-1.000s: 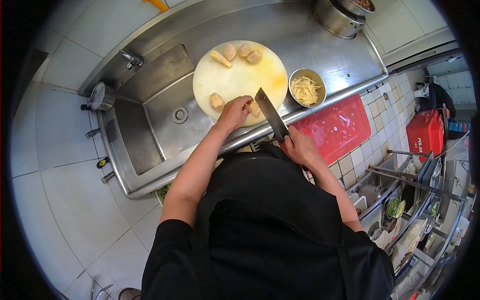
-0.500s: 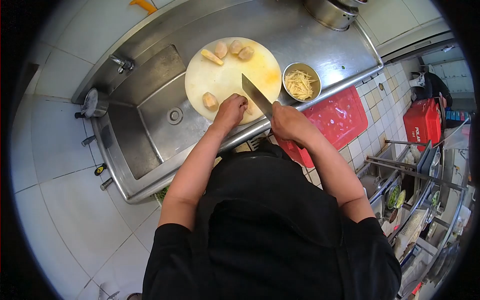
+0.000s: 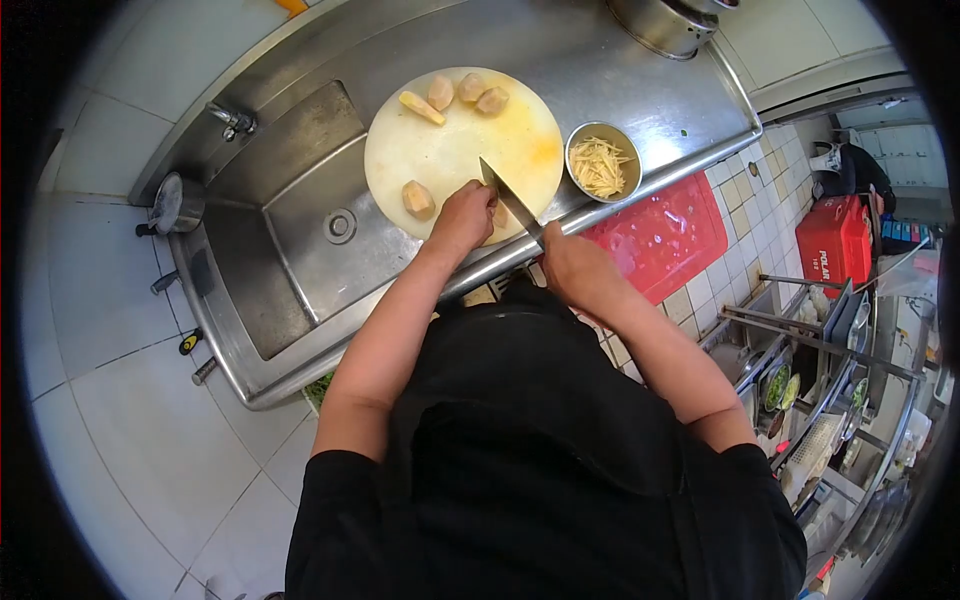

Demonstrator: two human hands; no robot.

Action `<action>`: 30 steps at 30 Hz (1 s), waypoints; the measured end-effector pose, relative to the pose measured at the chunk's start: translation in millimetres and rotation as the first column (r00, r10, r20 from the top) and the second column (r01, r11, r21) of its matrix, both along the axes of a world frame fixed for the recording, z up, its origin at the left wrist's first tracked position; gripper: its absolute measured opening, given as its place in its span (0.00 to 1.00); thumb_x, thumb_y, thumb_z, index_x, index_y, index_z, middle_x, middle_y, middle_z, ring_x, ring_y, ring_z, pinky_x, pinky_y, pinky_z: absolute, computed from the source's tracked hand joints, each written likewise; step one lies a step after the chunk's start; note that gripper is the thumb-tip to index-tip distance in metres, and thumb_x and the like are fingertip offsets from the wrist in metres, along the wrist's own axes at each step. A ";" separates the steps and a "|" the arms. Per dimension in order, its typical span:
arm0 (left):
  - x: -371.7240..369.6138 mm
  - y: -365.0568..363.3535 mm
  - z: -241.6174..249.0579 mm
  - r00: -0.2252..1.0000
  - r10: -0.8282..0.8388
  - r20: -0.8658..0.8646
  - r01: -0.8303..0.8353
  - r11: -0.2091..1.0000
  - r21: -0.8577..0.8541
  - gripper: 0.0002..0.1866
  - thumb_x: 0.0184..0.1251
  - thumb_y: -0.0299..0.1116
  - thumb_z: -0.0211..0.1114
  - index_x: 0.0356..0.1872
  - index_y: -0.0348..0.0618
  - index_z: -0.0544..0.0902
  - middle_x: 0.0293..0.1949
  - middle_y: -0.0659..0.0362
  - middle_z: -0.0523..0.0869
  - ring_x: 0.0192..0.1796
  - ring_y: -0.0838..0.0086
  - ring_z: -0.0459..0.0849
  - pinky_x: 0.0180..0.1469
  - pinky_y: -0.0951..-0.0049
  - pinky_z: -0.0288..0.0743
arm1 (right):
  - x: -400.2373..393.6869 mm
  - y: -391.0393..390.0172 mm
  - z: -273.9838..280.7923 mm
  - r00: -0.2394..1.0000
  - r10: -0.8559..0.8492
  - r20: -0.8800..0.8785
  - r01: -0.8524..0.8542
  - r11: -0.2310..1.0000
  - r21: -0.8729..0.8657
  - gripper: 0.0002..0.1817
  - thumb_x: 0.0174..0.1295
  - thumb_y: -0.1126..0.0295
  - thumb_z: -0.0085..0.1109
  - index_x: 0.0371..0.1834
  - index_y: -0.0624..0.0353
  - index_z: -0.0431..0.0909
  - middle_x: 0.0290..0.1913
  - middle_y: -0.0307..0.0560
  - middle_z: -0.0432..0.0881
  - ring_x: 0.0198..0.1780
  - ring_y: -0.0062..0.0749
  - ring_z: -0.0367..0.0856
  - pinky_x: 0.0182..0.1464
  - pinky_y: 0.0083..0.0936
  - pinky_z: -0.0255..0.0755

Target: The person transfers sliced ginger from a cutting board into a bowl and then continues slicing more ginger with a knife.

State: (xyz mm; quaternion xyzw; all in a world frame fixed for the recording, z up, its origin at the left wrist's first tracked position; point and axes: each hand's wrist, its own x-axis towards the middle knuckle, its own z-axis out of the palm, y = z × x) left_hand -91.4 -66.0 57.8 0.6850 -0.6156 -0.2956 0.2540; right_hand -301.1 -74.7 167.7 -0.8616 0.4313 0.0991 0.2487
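My right hand (image 3: 580,264) is wrapped round the handle of a broad kitchen knife (image 3: 514,203), whose blade slants across the front of a round white cutting board (image 3: 425,148). Curled fingers of my left hand (image 3: 466,217) press on a pale ginger piece (image 3: 501,216) beside the blade, partly hidden by hand and knife. Left of that hand lies a peeled ginger chunk (image 3: 418,200). Several more peeled chunks (image 3: 471,87) and a long cut piece (image 3: 422,108) rest near the board's far edge. A metal bowl (image 3: 632,172) right of the board holds thin pale ginger strips (image 3: 598,166).
The board lies on a steel counter beside a sink (image 3: 290,220) with a tap (image 3: 232,121). A red lid-like panel (image 3: 665,240) is below the counter edge. Steel pots (image 3: 664,25) stand far right; a red cooler (image 3: 834,243) and loaded racks (image 3: 830,400) are beyond.
The knife has shifted slightly, its tip lower and its blade closer to my left fingers. The whole view has moved a little. Both hands keep their holds.
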 end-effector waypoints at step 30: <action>2.4 4.6 -10.4 0.998 -0.008 -0.070 0.001 0.995 -0.096 0.07 0.64 0.23 0.63 0.41 0.39 0.85 0.41 0.47 0.82 0.46 0.50 0.84 0.51 0.58 0.79 | 11.0 -10.2 -34.4 0.994 0.051 0.093 -0.035 0.987 -0.158 0.08 0.67 0.74 0.49 0.44 0.67 0.65 0.26 0.67 0.82 0.31 0.62 0.85 0.35 0.55 0.77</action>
